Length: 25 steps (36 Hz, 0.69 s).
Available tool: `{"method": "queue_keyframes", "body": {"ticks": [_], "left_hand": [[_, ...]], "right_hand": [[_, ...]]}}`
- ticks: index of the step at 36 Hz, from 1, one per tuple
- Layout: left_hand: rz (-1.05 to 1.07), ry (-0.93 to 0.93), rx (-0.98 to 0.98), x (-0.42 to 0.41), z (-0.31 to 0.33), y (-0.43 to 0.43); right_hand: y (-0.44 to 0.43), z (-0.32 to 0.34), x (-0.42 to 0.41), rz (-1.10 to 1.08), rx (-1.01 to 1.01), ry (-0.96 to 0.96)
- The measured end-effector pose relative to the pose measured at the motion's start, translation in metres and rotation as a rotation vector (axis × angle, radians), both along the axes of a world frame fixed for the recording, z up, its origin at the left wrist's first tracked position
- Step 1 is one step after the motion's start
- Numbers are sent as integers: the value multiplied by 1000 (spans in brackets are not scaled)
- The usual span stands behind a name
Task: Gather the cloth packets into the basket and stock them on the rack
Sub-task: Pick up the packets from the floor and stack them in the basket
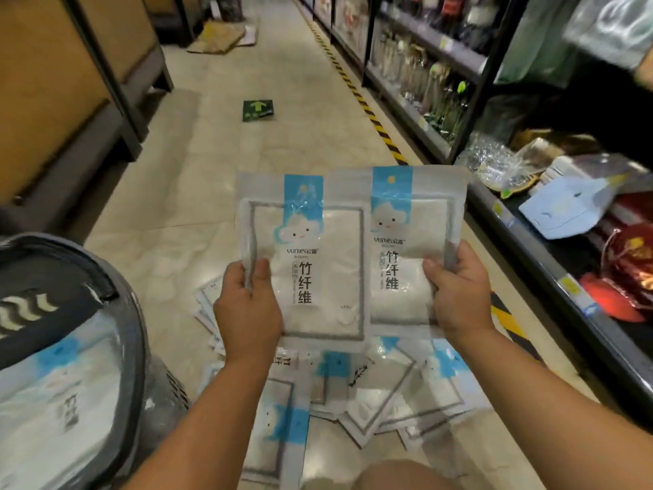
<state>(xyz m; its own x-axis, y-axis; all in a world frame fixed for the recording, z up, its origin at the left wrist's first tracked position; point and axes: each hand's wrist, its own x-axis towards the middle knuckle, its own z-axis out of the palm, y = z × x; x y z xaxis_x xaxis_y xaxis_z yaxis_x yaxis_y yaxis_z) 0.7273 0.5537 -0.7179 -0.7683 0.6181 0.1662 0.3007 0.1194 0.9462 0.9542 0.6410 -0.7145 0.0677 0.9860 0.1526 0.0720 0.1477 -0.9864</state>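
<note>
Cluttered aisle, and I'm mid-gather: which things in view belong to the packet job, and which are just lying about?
Job: left packet, pinched by left hand; right packet, pinched by right hand; packets on the floor; basket with packets inside; rack.
Lying about: flattened cardboard; green arrow floor sign; red pouches and clear bags on the rack.

Dim, warm indoor light, soft and slightly hazy. The pale floor tiles (pixel 219 192) carry a faint sheen toward twelve o'clock. Glare streaks the plastic of the held packets (pixel 304 263) at centre. Blur smears the basket (pixel 136 313) at eight o'clock and the shelf goods (pixel 565 206) at three o'clock. Straight lines bow near the edges; upper right sits in shadow.
</note>
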Motion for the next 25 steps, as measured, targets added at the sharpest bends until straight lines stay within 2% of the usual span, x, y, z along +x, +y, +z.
{"method": "queue_keyframes", "body": {"ticks": [6,13,18,25], "left_hand": [[116,100,51,-44,55,-17],[307,190,82,-116,100,-57],[452,207,61,-177,106,-103],[661,222,-79,-248,92,-186]], "right_hand": [[4,57,-57,121,99,67],[-15,96,-151,288,149,161],[-45,108,-226,430,161,209],[-107,101,-328,644,131,219]]}}
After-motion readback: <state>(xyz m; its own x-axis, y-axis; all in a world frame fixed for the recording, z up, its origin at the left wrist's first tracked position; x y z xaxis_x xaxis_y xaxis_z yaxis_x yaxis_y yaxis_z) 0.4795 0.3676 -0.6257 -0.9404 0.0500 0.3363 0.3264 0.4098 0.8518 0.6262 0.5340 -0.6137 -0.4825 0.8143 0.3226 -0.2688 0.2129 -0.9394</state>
